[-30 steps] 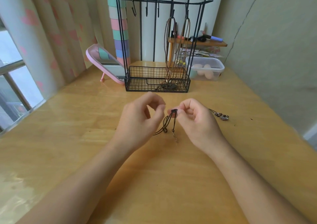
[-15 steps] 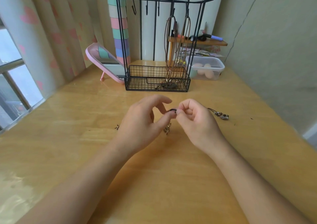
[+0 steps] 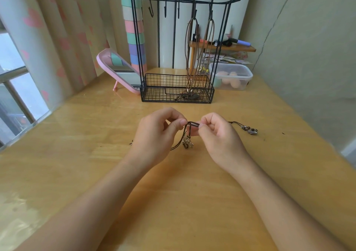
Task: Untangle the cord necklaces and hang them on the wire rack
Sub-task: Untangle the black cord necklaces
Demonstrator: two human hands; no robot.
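dark cord necklace [image 3: 192, 124] pinched between both hands just above the tabletop [image 3: 192, 193], mid-scene.
left hand [image 3: 157, 135] and right hand [image 3: 220, 135] both curled, fingers [image 3: 180, 124] gripping a short level stretch of cord; pendant [image 3: 188, 142] dangles below, beaded end [image 3: 250, 131] lies on the tabletop to the right. Versus half a second ago the hands have drawn apart, so cord now shows between them. Wire rack [image 3: 163, 94] stands far, two brown necklaces [image 3: 190, 83] hung on it.
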